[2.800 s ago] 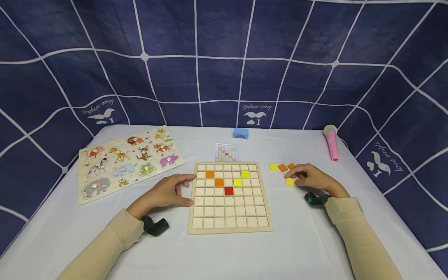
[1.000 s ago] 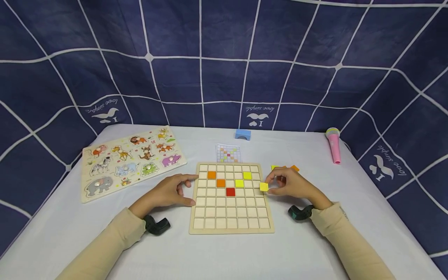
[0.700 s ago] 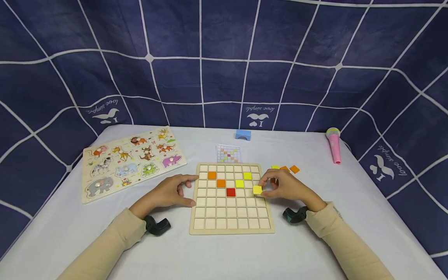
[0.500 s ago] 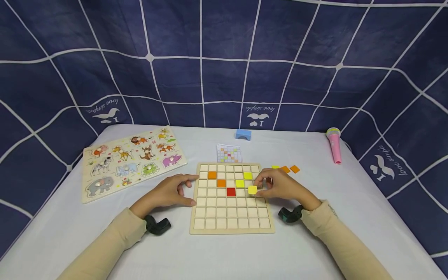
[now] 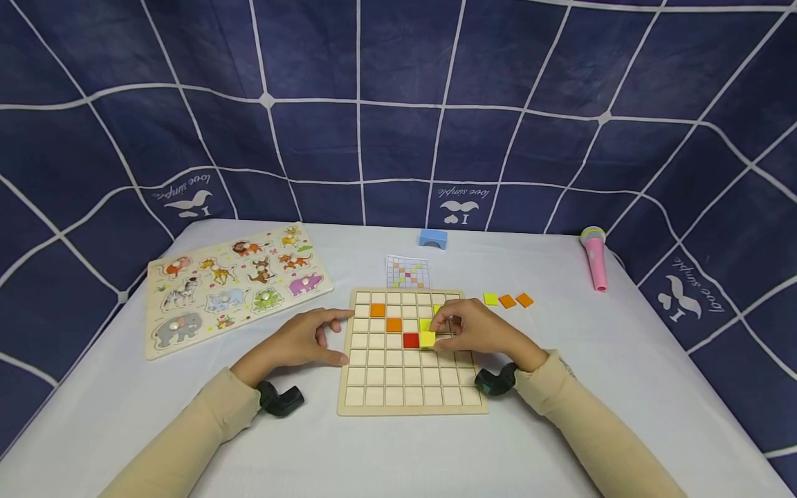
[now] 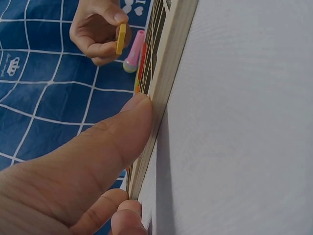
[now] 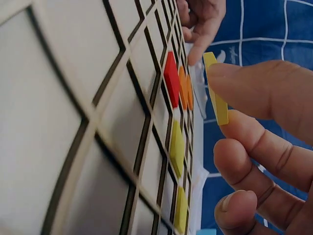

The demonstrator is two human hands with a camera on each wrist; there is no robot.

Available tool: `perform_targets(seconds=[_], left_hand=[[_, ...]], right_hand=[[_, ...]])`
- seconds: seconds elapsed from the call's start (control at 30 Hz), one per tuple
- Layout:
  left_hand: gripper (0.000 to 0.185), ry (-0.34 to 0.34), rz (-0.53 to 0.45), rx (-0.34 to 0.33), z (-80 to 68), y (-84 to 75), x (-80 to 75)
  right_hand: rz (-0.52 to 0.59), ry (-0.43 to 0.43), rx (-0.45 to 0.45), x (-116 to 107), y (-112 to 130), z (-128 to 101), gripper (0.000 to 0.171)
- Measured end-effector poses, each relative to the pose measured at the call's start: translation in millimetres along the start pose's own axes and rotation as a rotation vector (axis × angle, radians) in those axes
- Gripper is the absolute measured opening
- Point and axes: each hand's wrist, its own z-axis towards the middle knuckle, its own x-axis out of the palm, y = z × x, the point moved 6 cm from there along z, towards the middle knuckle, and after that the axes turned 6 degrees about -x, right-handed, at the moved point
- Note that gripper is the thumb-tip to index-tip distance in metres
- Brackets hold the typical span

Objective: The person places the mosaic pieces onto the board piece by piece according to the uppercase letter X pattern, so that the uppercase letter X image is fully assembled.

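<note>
"Hovering mid-frame, the yellow tile is up off the board, and the right wrist view shows a clear gap between them!"

"Who's got it?"

"The right hand, thumb and finger in a narrow pinch, the tile jutting out left of the fingertips in the head view."

"And its long axis?"

"None to speak of: it looks square from above, nearly edge-on from the right wrist. The red tile shows just left of it, down in its cell."

"The left hand?"

"Farther off, left of centre, no tile there: thumb and forefinger spread wide, touching the board's left edge."
</note>
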Motion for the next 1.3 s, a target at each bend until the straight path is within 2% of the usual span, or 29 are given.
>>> perform_targets(seconds=[0.27,0.73,1.0,1.3], left_hand=[[0.084,0.001,-0.009,-0.004,0.5,0.2,0.1],[0.084,0.002,-0.005,-0.002,-0.1,-1.1,-0.3],[0.084,0.002,0.0,-0.001,-0.3,-0.7,-0.3],[0.084,-0.001,0.004,0.001,0.2,-0.5,-0.3]], right_hand=[[0.024,0.042,-0.002,12.4,9.8,11.6,0.017],[-0.067,0.107,-0.041,30.8,27.1,28.7,0.015],[-0.088,0.141,0.013,39.7,29.7,33.1,0.017],[-0.137,0.159,0.02,45.0,31.6,37.6,0.018]])
